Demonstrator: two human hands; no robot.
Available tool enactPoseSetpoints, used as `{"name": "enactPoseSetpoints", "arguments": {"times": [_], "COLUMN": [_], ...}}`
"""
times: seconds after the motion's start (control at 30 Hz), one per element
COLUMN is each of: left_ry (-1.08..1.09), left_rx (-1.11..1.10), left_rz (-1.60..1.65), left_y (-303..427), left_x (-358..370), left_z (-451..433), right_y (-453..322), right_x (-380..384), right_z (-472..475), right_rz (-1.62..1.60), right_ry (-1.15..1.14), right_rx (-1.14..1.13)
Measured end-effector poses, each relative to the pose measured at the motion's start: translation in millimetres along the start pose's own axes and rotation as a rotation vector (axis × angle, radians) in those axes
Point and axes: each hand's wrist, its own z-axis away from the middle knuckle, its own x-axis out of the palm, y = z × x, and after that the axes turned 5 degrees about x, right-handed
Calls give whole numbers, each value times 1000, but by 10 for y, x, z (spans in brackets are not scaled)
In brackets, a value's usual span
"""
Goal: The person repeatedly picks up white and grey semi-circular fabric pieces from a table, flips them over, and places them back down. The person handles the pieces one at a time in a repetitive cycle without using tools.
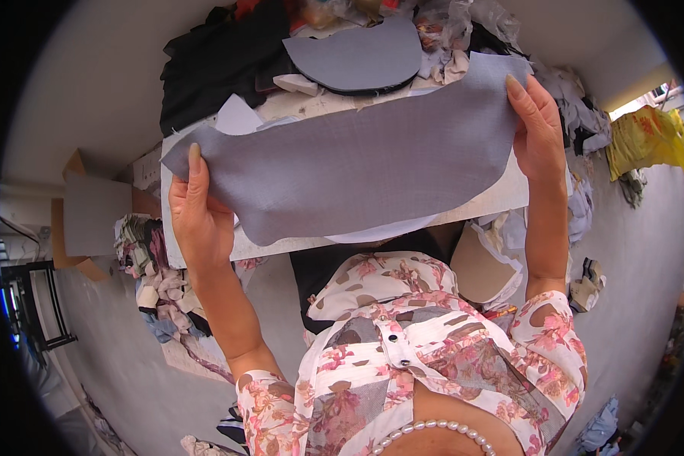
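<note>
A long grey fabric piece (353, 165) with curved edges is stretched between my two hands above a white table (490, 196). My left hand (199, 211) pinches its left end, thumb on top. At the upper right, my right hand (538, 125) grips the other end, which sits higher in the view. Behind the held piece lies a stack of cut grey fabric pieces (359, 54) with a rounded lower edge and a dark underside. A white sheet or piece (379, 231) shows partly under the fabric's lower edge; the rest of it is hidden.
Black cloth (222, 62) is heaped at the table's far left, and clear plastic bags (450, 25) lie at the back. Fabric scraps (165, 290) hang or pile at the left. An open cardboard box (97, 214) stands farther left. A yellow bag (644, 139) is at the right.
</note>
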Motion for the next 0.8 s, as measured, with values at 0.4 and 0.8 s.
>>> {"name": "enactPoseSetpoints", "arguments": {"times": [0.4,0.8], "left_ry": [359,299], "left_rx": [-358,-341], "left_rz": [-273,-979], "left_y": [-685,-1003], "left_x": [-151,-323], "left_z": [-116,-320], "right_y": [598,1035], "right_x": [-45,-97], "right_z": [-89,-260], "right_rz": [107,532], "right_ry": [3,154], "right_rx": [228,163]}}
